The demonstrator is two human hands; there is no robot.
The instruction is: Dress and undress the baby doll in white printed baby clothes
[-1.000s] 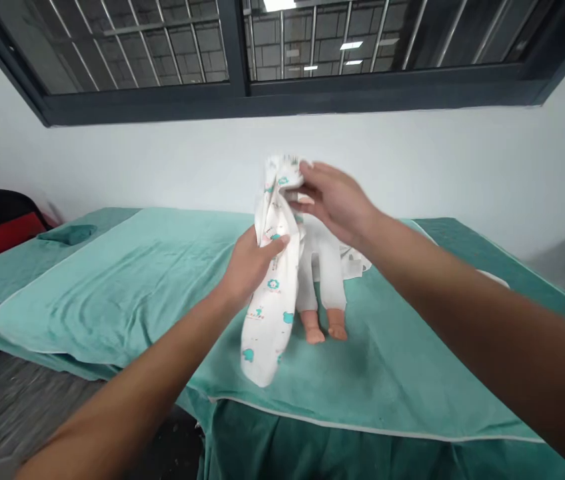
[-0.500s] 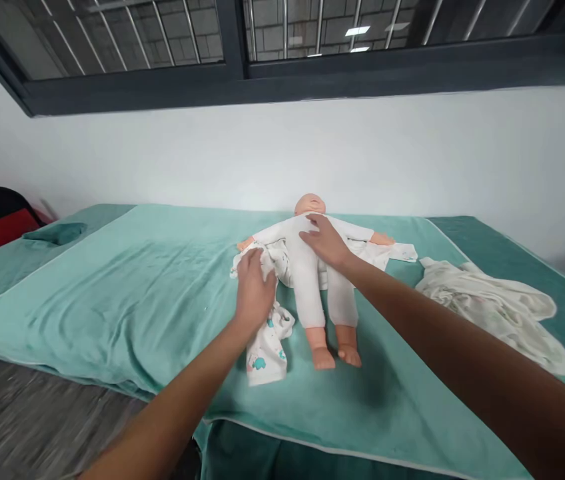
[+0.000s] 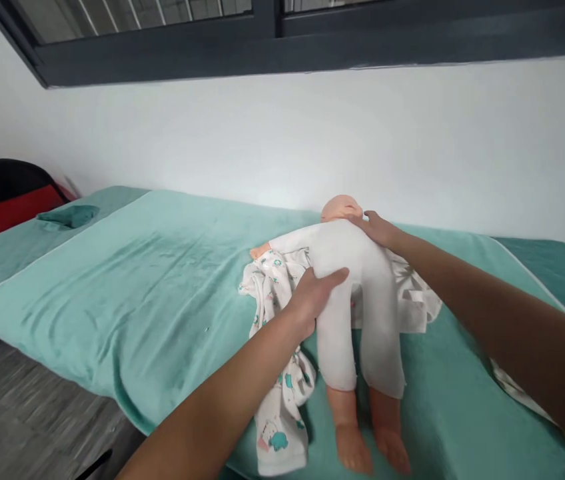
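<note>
A baby doll [image 3: 345, 250] with a white cloth body lies face up on the bed, its bare feet toward me. My left hand [image 3: 315, 300] is closed around the doll's hip and upper thigh, thumb on top. My right hand [image 3: 377, 230] grips the doll at the shoulder beside its head; some of its fingers are hidden. Beneath and left of the doll is a white baby garment [image 3: 282, 433] with teal animal prints. One part of it hangs down beside the doll's leg, and another white part shows on the right under my forearm.
A teal sheet [image 3: 137, 300] covers the bed, with a white wall behind it and a dark window frame [image 3: 202, 57] above. Pale cloth [image 3: 517, 393] lies partly hidden under my right forearm. A black and red item [image 3: 12, 207] stands at the left, near a small teal cushion [image 3: 68, 217].
My left hand has left the printed garment and taken hold of the doll's hip. My right hand has gone from the doll's chest to its shoulder. The view has come closer.
</note>
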